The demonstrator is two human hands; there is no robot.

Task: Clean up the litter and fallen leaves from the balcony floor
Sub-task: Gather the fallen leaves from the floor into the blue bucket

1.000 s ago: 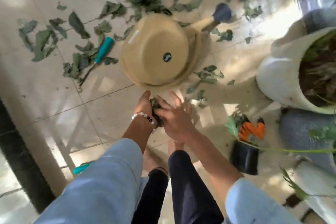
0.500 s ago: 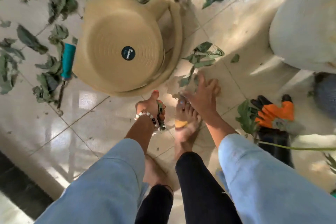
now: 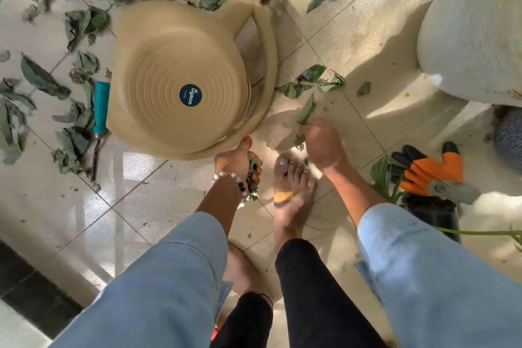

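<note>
My left hand point(image 3: 237, 160), with a bead bracelet on the wrist, is shut on a bunch of green leaves point(image 3: 252, 175) just below the rim of a tan watering can. My right hand point(image 3: 322, 140) is down on the floor tiles beside my bare foot point(image 3: 291, 189), its fingers closed on a leaf point(image 3: 305, 110) that sticks up from them. A small cluster of fallen leaves point(image 3: 310, 80) lies just beyond that hand. Many more leaves point(image 3: 45, 80) are scattered over the tiles at the left and top.
The tan watering can point(image 3: 180, 79) lies on its side in the middle. A teal-handled tool point(image 3: 100, 106) rests left of it. A large white planter point(image 3: 477, 28) stands at the right, with orange-and-black gloves point(image 3: 432, 171) on a black pot point(image 3: 432, 215) below it.
My hands have separated: the left keeps its bunch of leaves, the right has reached out to the floor on the right and closed on a leaf. The view has shifted down and closer.
</note>
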